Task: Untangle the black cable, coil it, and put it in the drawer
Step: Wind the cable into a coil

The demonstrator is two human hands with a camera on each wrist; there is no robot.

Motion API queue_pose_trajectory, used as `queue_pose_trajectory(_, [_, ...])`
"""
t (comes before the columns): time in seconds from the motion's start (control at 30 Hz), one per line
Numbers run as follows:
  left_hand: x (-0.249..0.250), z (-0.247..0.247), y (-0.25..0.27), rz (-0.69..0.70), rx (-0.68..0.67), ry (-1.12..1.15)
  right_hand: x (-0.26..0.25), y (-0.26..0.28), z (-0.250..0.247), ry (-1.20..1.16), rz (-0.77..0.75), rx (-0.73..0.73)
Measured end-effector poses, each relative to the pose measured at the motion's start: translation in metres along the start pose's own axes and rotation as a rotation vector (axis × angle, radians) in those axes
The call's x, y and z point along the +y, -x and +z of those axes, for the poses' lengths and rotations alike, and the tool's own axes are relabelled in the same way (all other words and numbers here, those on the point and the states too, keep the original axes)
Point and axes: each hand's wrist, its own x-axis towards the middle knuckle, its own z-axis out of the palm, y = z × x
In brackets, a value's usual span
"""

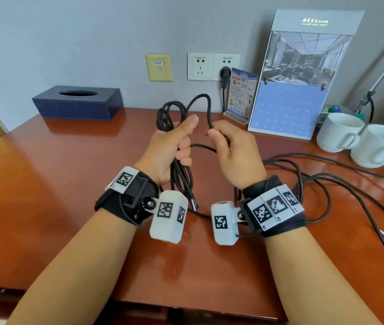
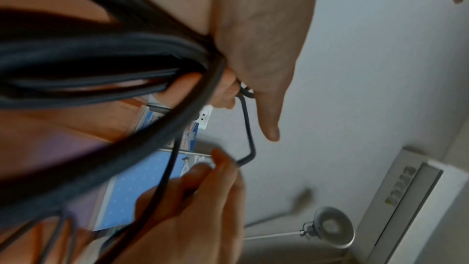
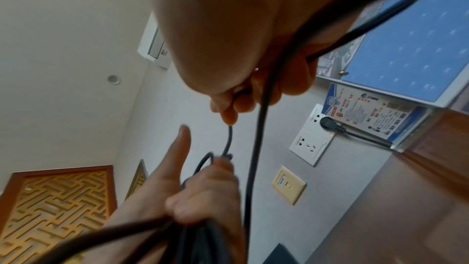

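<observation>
Left hand (image 1: 171,148) has a closed grip round the bundled loops of black cable (image 1: 181,174); right hand (image 1: 235,151) pinches one strand above the desk (image 1: 69,184)

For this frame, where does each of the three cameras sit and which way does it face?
Head: above the desk, facing down; both forearms, left hand and right hand on the black cable.
Left wrist: beneath the left palm, looking along the fingers toward wall and calendar.
Right wrist: beneath the right palm, facing wall and sockets.
Shared: both wrist views show the opposite hand, cable and calendar.
</observation>
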Motion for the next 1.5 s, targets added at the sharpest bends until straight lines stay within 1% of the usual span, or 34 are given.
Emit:
queue_pose_trajectory(0.1, [-0.006, 0.004, 0.001, 0.027, -0.056, -0.082, -0.005, 0.001, 0.006, -0.047, -0.028, -0.113])
queue_pose_trajectory(0.27, [-0.007, 0.003, 0.000, 0.137, -0.035, -0.227, -0.007, 0.002, 0.003, -0.024, -0.005, -0.208])
queue_pose_trajectory(0.4, [-0.006, 0.002, 0.001, 0.178, -0.051, -0.310, -0.010, 0.003, 0.004, 0.001, 0.011, -0.223])
queue_pose_trajectory(0.43, [-0.006, 0.003, 0.002, 0.192, -0.039, -0.312, -0.010, 0.003, 0.005, -0.008, 0.016, -0.215])
queue_pose_trajectory(0.5, [-0.006, 0.005, 0.002, 0.215, 0.033, -0.299, -0.011, 0.003, 0.006, -0.044, 0.033, -0.194])
queue_pose_trajectory(0.57, [-0.002, 0.005, 0.001, 0.190, 0.120, -0.220, -0.011, 0.004, 0.007, -0.047, 0.064, -0.183])
queue_pose_trajectory(0.67, [0.013, -0.003, -0.003, 0.083, 0.216, 0.069, -0.008, 0.004, 0.009, 0.024, 0.067, -0.190])
queue_pose_trajectory(0.73, [0.020, -0.010, -0.005, 0.054, 0.259, 0.245, -0.007, 0.004, 0.010, 0.055, 0.067, -0.205])
queue_pose_trajectory(0.77, [0.022, -0.013, -0.005, 0.061, 0.264, 0.290, -0.007, 0.004, 0.010, 0.061, 0.073, -0.219])
queue_pose_trajectory(0.87, [0.021, -0.015, -0.004, 0.100, 0.244, 0.327, -0.006, 0.003, 0.009, 0.088, 0.102, -0.281])
queue_pose_trajectory(0.93, [0.021, -0.014, -0.004, 0.115, 0.233, 0.404, -0.006, 0.003, 0.008, 0.108, 0.133, -0.331])
queue_pose_trajectory(1.03, [0.027, -0.024, -0.008, 0.169, 0.261, 0.592, -0.006, 0.005, 0.005, 0.127, 0.156, -0.400])
queue_pose_trajectory(1.13, [0.038, -0.050, -0.013, 0.285, 0.338, 0.793, -0.002, 0.005, -0.003, 0.120, 0.216, -0.420])
queue_pose_trajectory(1.2, [0.042, -0.062, -0.015, 0.320, 0.371, 0.830, 0.001, 0.005, -0.005, 0.070, 0.237, -0.403])
queue_pose_trajectory(1.27, [0.041, -0.065, -0.016, 0.330, 0.395, 0.803, 0.001, 0.005, -0.002, 0.057, 0.233, -0.413])
queue_pose_trajectory(1.4, [0.039, -0.058, -0.015, 0.348, 0.447, 0.688, 0.001, 0.005, 0.002, 0.080, 0.225, -0.501])
queue_pose_trajectory(1.5, [0.038, -0.053, -0.013, 0.360, 0.487, 0.610, 0.002, 0.005, 0.001, 0.079, 0.224, -0.597])
